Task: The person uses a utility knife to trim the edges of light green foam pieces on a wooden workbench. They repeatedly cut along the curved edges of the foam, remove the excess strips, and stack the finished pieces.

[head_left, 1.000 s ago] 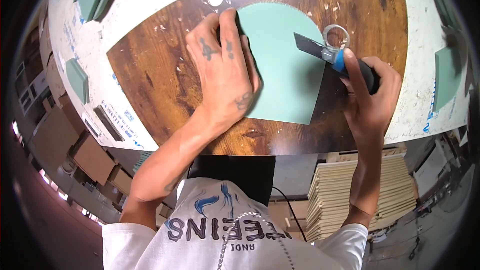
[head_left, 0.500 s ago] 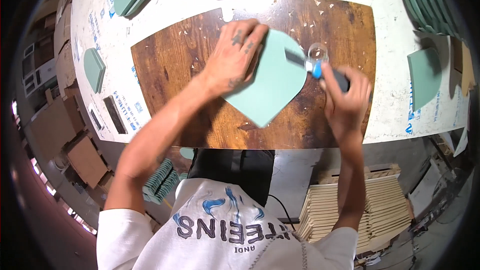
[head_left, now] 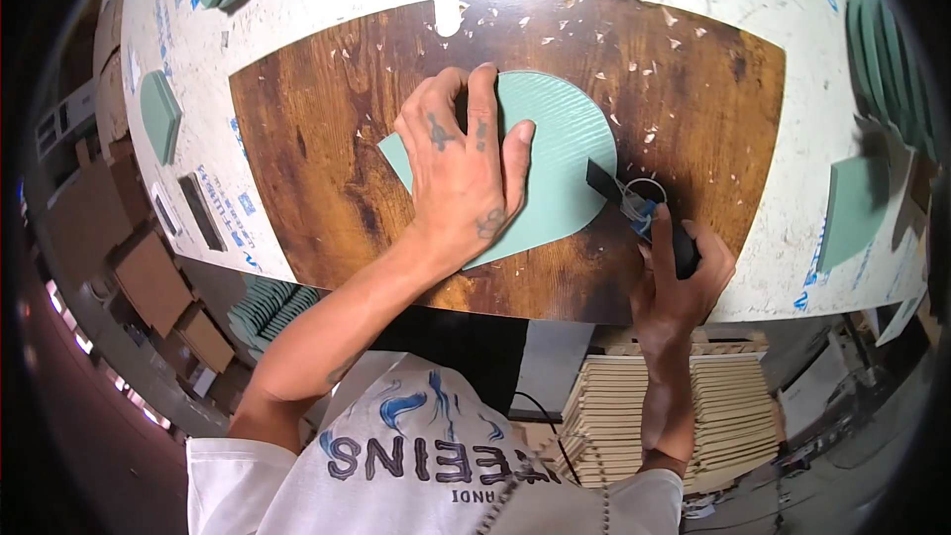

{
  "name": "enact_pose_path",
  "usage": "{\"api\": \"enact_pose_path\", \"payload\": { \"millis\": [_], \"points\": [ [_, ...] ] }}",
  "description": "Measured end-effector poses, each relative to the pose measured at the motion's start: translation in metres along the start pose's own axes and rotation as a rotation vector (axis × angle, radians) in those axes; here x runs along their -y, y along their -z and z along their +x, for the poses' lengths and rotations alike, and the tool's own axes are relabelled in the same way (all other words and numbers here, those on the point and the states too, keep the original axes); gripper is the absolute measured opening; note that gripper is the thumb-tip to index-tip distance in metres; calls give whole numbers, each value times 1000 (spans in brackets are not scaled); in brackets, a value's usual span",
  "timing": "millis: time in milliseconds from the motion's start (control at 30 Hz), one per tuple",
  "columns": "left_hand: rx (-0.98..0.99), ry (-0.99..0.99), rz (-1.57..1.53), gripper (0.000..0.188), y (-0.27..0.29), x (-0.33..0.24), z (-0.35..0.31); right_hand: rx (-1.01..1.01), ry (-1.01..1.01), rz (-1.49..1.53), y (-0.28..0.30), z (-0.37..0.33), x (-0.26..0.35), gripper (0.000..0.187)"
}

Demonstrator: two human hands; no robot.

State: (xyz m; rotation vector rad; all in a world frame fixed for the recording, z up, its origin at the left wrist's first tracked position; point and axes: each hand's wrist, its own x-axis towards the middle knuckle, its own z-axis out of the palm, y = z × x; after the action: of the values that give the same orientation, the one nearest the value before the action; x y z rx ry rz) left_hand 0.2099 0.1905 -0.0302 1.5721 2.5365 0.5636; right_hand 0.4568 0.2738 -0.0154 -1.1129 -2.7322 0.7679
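The left hand (head_left: 464, 173) lies spread flat on a green sheet (head_left: 565, 154); the right hand (head_left: 684, 277) grips a knife (head_left: 634, 203) tight; a brown board (head_left: 327, 159) with chips covers the white desk (head_left: 792, 248).

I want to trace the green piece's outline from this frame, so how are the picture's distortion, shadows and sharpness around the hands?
Head view: fisheye bends the brown board edges and darkens the rim. The left hand covers the green piece in the middle and casts a soft shadow there. The right hand with its knife is sharp, without motion blur. The white tabletop is bright but not glaring.
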Motion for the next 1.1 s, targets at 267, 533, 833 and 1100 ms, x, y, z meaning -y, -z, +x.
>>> {"api": "enact_pose_path", "payload": {
  "millis": [267, 533, 833, 1100],
  "points": [
    [7, -130, -55, 50, 2, 11, 16, -245, 188, -157, -10, 68, 1, 56],
    [18, 141, 116, 49, 11, 14, 22, -141, 102, -110, 7, 8, 4, 50],
    [-40, 6, 28, 57, 1, 21, 8, -94, 159, -42, 5, 58, 6, 58],
    [122, -433, 49, 57, 18, 57, 58, -92, 198, -135, 11, 32, 0, 61]
  ]
}}
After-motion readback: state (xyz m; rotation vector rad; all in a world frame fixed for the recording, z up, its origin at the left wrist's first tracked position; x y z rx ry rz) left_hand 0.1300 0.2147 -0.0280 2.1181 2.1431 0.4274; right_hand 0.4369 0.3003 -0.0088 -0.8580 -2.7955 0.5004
